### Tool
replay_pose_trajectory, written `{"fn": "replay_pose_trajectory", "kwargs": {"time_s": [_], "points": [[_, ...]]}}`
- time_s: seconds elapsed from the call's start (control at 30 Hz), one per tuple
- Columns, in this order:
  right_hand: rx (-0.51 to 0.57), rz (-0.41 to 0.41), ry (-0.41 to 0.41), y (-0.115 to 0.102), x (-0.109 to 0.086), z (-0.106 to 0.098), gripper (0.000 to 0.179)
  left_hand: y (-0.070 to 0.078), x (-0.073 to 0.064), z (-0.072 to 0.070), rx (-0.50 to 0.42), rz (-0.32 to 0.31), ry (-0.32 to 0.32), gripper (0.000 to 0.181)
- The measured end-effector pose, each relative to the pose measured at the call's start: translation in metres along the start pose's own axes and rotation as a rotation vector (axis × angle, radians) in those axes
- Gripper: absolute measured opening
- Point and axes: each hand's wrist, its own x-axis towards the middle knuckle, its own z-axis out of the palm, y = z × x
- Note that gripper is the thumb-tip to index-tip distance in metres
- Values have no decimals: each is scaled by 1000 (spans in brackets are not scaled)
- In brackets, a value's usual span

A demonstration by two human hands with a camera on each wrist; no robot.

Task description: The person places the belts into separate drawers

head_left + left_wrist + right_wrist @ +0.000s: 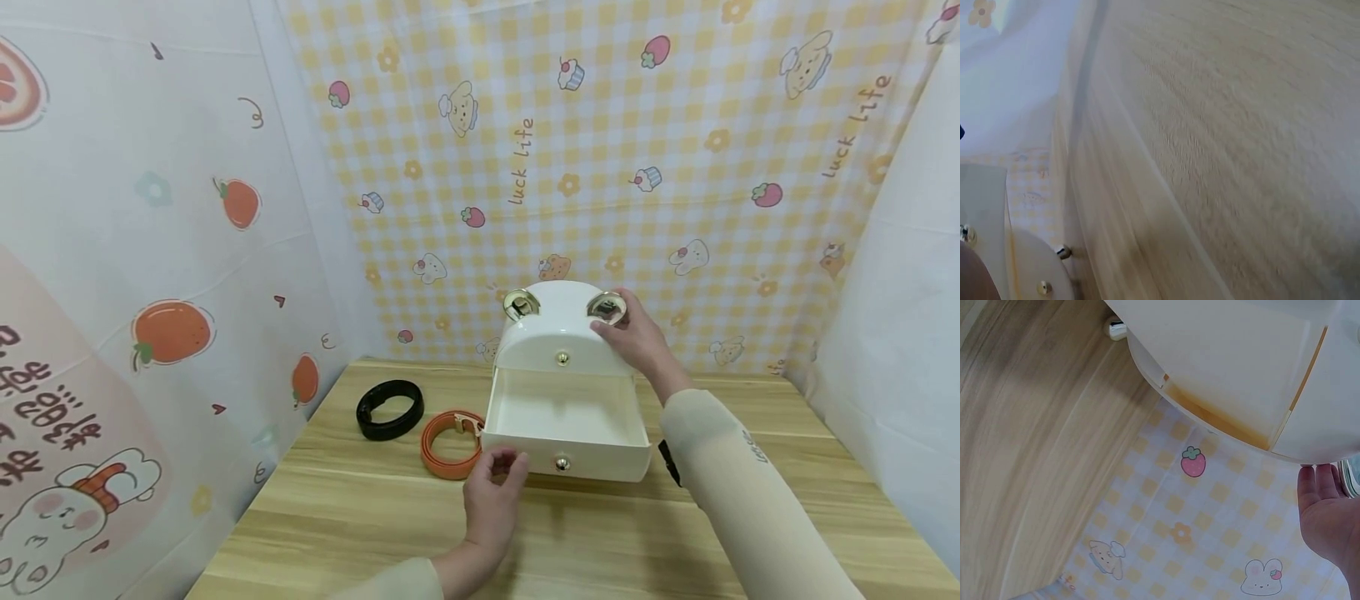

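A cream storage box [558, 329] with two gold-rimmed round ornaments on top stands on the table. Its lower drawer [607, 463] is pulled out, and the inside that shows holds nothing. My right hand [637, 337] grips the box's top right around one ornament, thumb in front and fingers behind. In the right wrist view, the fingertips of that hand [1329, 515] touch the box's side. At the drawer's left front corner is my left hand [491, 500], fingers loosely bent, with nothing visible in them. Part of that hand [974, 275] shows dark in the left wrist view.
An orange coiled belt [442, 467] lies just left of the drawer, partly behind the left hand. Farther left is a black coiled belt [390, 410]. Something small and black [670, 463] shows beside the right sleeve. Patterned cloth [570, 183] hangs behind the wooden table [360, 533].
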Motion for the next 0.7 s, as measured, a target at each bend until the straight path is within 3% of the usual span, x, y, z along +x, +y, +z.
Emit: {"fn": "replay_pose_trajectory", "kwargs": {"time_s": [0.37,0.7], "points": [[5,-4,-4,0,0,-2,64,5,20,-30,74,34,91,22],[4,-12,-4,0,-1,0,64,2,55,-58,149,129,198,21]]}}
